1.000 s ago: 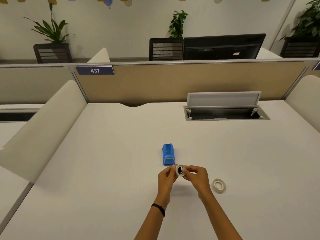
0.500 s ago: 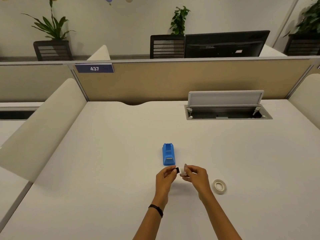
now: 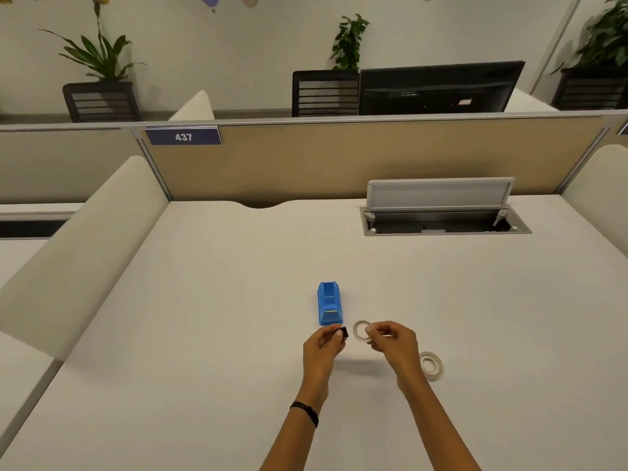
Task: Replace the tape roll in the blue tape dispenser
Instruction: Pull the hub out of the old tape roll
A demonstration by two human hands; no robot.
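Blue tape dispenser (image 3: pixel 329 303) stands on the surface, about midway across and toward the near edge, its cradle open and empty. Just nearer than it, both hands are raised slightly above the surface.

Left hand (image 3: pixel 322 348): fingertip grip closed on a small black hub (image 3: pixel 343 332) (the spindle, by my reading). Right hand (image 3: pixel 390 341): thumb and forefinger pinched on the rim of a thin whitish ring (image 3: pixel 361 331), probably the spent core, held apart from the hub. A fuller tape roll (image 3: pixel 431 366) lies flat on the surface to the right of the right hand, near the near edge, untouched.

Judgement: core and hub are separated; the fresh roll has yet to go on the hub.

Handling notes: the fresh roll looks light and stiff as a ring, though its outer wrap will be tacky where the free end lifts. Best taken by the flat side faces or across the outer rim, keeping the bore clear for the hub. The hub is small and smooth (easy to fumble); pinch it by its ends.
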